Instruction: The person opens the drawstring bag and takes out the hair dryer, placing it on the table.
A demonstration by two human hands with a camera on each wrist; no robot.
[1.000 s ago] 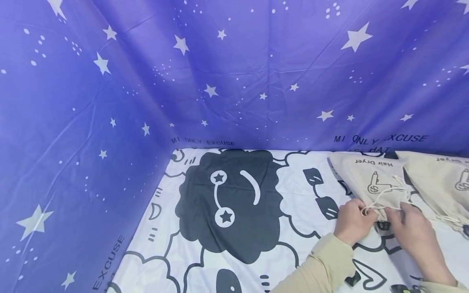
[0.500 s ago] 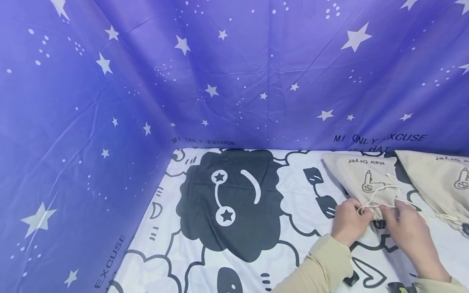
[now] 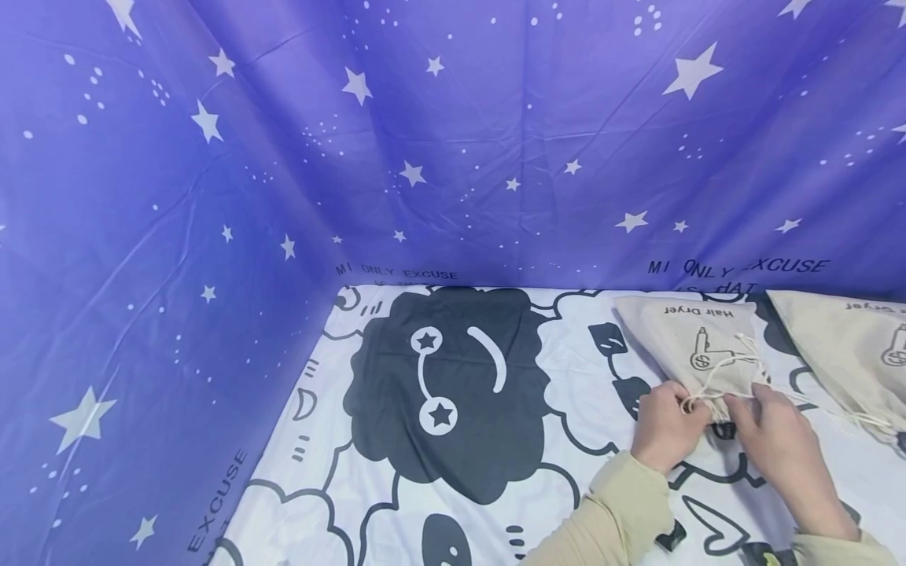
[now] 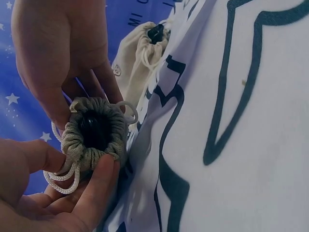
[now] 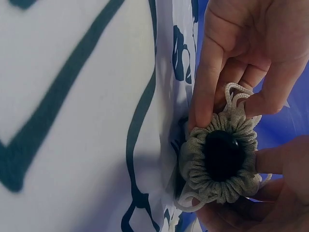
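A cream drawstring bag [image 3: 708,330] printed "Hair Dryer" lies at the right in the head view, its gathered mouth toward me. My left hand [image 3: 668,424] pinches the left side of that mouth, fingers and thumb by the white cord loops [image 4: 67,181]. On the other side my right hand [image 3: 782,448] has its thumb and fingers against the gathered cloth [image 5: 224,191]. A dark, rounded object [image 5: 224,154] shows inside the puckered opening; its kind is hidden by the cloth.
A second cream drawstring bag [image 3: 845,354] lies just right, with a dark end at its mouth. A black item [image 3: 767,554] sits near the right sleeve. The sheep-print cloth [image 3: 580,503] covers the surface; a purple starry curtain [image 3: 481,141] stands behind and at left.
The bag and both hands have shifted a little to the left, away from the second bag. Both hands stay at the mouth of the bag.
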